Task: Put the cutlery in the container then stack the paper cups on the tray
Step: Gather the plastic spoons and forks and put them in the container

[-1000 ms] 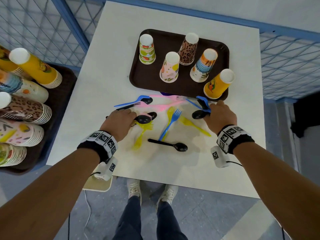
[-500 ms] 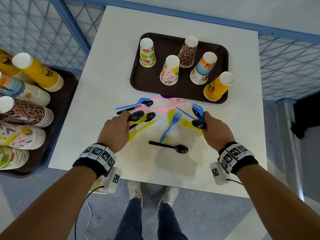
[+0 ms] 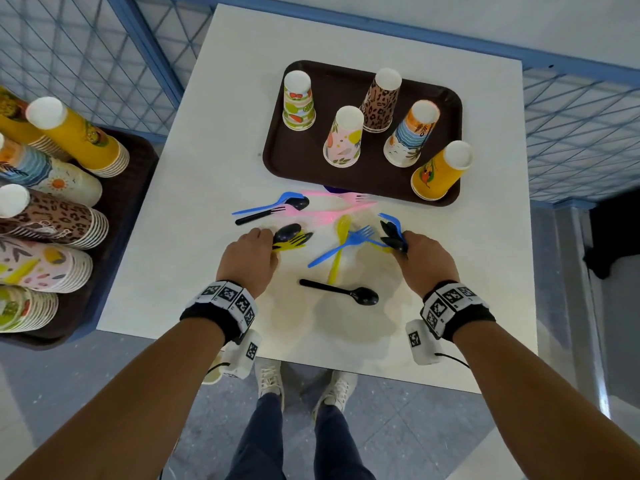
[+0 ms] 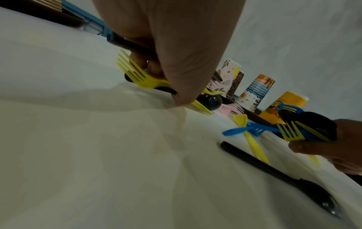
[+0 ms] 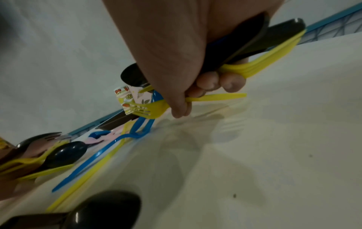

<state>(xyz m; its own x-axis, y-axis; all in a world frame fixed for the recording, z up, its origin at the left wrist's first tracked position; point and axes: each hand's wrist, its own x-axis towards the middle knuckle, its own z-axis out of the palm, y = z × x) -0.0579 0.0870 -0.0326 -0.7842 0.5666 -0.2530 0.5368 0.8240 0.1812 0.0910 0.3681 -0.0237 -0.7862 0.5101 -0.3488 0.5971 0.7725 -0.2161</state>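
Coloured plastic cutlery lies scattered on the white table in front of a brown tray. My left hand grips a bundle of black spoons and yellow forks. My right hand grips black spoons with blue and yellow forks. Between the hands lie a blue fork, a yellow fork and a black spoon. More blue, black and pink pieces lie near the tray. Several paper cups stand upside down, apart, on the tray. No container shows.
A second brown tray on the left, beside the table, holds several stacks of paper cups lying on their sides. Blue-framed wire mesh runs behind and to the right. The table's near edge is just under my wrists.
Both hands drew back toward me with their bundles. The right hand now also holds a yellow fork that lay on the table. The loose black spoon has not moved.
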